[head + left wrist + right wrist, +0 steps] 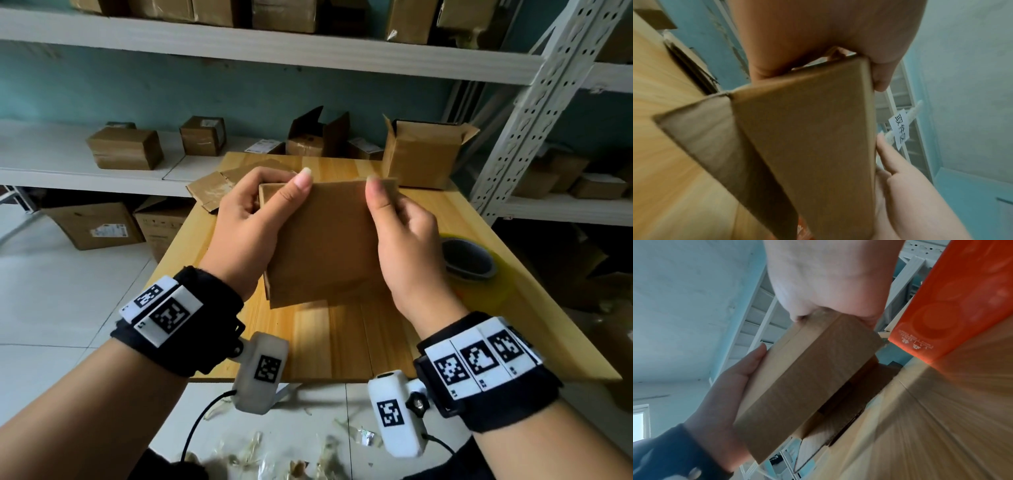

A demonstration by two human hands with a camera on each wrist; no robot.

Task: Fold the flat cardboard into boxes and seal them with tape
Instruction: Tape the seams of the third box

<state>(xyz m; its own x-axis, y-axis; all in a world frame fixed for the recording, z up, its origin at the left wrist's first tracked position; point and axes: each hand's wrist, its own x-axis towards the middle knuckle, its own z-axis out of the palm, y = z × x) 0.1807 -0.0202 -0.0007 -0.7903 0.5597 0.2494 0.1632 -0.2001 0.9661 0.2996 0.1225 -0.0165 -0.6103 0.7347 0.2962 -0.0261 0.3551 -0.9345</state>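
Both hands, left hand (251,226) and right hand (404,236), fingers curled gripping cardboard box (325,246) above table (329,339).

brown cardboard box (322,240), part-folded, tilted above table, tape roll (471,263) nearby

2 hands (260,222), 1 held box (325,240), 1 tape roll (469,263), 1 table (329,342).

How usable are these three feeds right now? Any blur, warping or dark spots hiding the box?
Head view: mostly sharp, wide-angle bend in the shelves, slight blur on the right hand. Left wrist view: cardboard box soft and shadowed, table streaked by motion. Right wrist view: table heavily smeared, box readable, left hand clear.
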